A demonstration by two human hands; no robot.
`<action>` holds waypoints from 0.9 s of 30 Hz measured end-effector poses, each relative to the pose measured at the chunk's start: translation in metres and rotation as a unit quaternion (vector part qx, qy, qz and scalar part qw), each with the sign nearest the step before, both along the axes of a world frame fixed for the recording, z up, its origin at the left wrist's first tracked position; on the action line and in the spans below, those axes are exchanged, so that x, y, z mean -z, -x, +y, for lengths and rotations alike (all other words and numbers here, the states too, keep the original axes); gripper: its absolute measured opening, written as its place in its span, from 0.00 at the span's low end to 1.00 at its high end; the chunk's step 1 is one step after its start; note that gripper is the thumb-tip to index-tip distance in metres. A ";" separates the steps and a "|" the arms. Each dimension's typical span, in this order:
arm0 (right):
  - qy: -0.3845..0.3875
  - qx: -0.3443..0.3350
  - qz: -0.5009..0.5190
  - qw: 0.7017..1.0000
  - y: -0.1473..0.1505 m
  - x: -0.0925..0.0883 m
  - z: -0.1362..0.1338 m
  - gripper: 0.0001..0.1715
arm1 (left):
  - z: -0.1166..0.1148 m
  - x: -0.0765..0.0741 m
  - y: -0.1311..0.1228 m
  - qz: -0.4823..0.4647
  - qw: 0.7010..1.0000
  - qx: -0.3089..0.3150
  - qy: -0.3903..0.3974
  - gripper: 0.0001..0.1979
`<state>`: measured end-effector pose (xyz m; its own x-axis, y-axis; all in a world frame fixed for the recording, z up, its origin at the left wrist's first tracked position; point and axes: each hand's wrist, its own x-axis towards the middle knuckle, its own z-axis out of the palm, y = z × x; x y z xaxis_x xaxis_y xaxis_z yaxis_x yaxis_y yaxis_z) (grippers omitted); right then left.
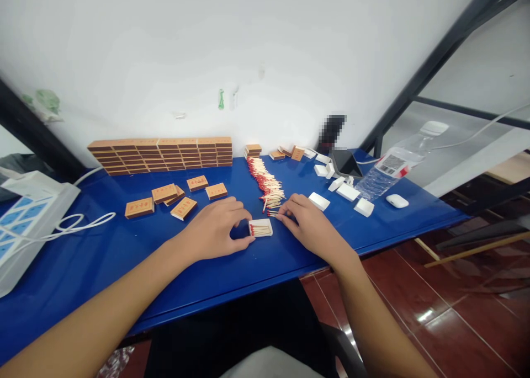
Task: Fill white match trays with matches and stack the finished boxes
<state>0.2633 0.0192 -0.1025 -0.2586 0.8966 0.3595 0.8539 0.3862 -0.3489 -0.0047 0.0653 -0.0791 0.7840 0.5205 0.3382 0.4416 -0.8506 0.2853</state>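
A small white matchbox tray [260,228] with several red-tipped matches in it lies on the blue table [103,256]. My left hand [215,229] pinches the tray's left end between thumb and fingers. My right hand [308,223] rests just right of the tray, fingers curled and pinched over a few matches at the near end of a long pile of loose matches [265,182]. What the right fingertips grip is partly hidden.
Stacked brown matchboxes [161,154] line the wall; several loose ones [174,197] lie left of my hands. Empty white trays [343,193], a water bottle [389,168], a white earbud case [397,201] and a phone [345,161] sit right. A power strip [25,218] with cable is far left.
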 end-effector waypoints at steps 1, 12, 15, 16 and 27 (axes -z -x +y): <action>0.000 -0.002 -0.002 1.000 0.000 0.000 0.000 0.08 | 0.000 0.000 0.000 -0.001 1.000 0.000 -0.001 0.11; -0.002 0.003 0.015 1.000 0.001 0.000 0.004 0.03 | 0.000 -0.001 -0.001 0.003 1.000 0.000 0.002 0.10; 0.001 0.004 0.011 1.000 0.001 0.003 0.006 0.06 | 0.000 -0.001 -0.001 0.001 1.000 0.002 0.003 0.10; 0.000 0.005 0.010 1.000 0.001 0.004 0.006 0.06 | 0.000 -0.002 -0.001 0.000 1.000 0.002 0.002 0.10; -0.014 -0.003 0.015 1.000 0.004 -0.009 -0.008 0.06 | 0.001 -0.001 -0.001 0.002 1.000 -0.001 0.003 0.11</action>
